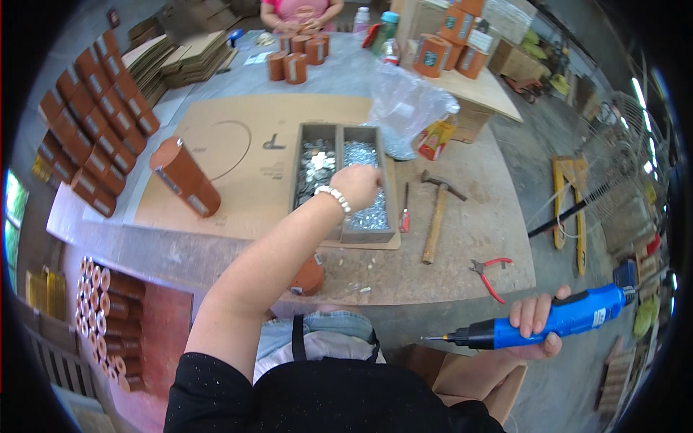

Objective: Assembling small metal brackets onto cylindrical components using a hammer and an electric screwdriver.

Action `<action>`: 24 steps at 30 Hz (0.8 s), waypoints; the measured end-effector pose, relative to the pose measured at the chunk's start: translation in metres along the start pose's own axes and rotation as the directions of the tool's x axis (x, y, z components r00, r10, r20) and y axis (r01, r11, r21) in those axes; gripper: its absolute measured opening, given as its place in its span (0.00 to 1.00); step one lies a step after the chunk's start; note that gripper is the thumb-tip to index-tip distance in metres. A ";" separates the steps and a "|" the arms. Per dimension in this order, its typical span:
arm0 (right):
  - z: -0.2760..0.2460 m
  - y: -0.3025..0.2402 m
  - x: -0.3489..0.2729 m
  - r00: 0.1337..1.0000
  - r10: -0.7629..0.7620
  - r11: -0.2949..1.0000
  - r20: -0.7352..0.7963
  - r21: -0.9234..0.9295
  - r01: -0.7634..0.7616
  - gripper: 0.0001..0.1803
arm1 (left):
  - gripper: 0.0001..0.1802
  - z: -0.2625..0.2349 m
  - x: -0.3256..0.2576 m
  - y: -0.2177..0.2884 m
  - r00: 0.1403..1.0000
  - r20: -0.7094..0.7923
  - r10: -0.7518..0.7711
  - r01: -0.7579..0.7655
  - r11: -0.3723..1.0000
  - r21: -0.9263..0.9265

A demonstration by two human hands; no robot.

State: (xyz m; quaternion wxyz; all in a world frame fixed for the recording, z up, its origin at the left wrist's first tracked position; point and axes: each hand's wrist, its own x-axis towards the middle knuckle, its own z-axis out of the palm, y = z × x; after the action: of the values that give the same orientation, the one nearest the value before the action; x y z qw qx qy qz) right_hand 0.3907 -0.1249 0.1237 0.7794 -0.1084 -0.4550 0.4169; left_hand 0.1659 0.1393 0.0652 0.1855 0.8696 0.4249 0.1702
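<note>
My left hand (359, 186), below a white bead bracelet, is in the right compartment of a two-part grey tray (297, 195), over small shiny screws (367, 216). Its fingers are curled together, and whatever they pinch is hidden. Small flat metal pieces (317, 162) fill the left compartment. Wrapped round a blue electric screwdriver (570, 317), my right hand (533, 325) is off the table's right front edge, with the bit pointing left. A brown-orange cylinder (309, 278) shows at the table edge by my lap, partly behind my left forearm. Another tilted-looking orange cylinder (184, 177) stands left of the tray.
A hammer (435, 220), a red-handled screwdriver (405, 209) and red pliers (491, 277) lie right of the tray. Stacked cylinders (94, 123) line the left side. A plastic bag (408, 105) lies behind the tray. Across the table, a person in pink (299, 11) handles cylinders.
</note>
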 end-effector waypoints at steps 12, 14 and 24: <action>0.046 -0.003 -0.008 0.999 -0.018 0.999 0.049 -0.046 0.020 0.33 | 0.07 0.056 -0.004 -0.028 0.954 0.294 -0.050 -0.121 0.836 0.535; 0.052 0.000 -0.008 0.999 -0.026 0.997 0.038 -0.073 0.028 0.33 | 0.07 0.058 -0.006 -0.030 0.964 0.263 -0.024 -0.119 0.848 0.516; 0.065 0.008 -0.006 0.999 0.017 0.995 0.047 -0.099 -0.013 0.33 | 0.11 0.054 -0.012 -0.021 0.964 0.261 -0.047 -0.119 0.804 0.582</action>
State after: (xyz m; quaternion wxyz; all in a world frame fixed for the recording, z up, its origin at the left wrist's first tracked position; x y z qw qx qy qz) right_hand 0.3331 -0.1379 0.1522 0.7587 -0.1402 -0.4929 0.4021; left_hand 0.1691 0.1325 0.0070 -0.0438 0.9065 0.4115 -0.0843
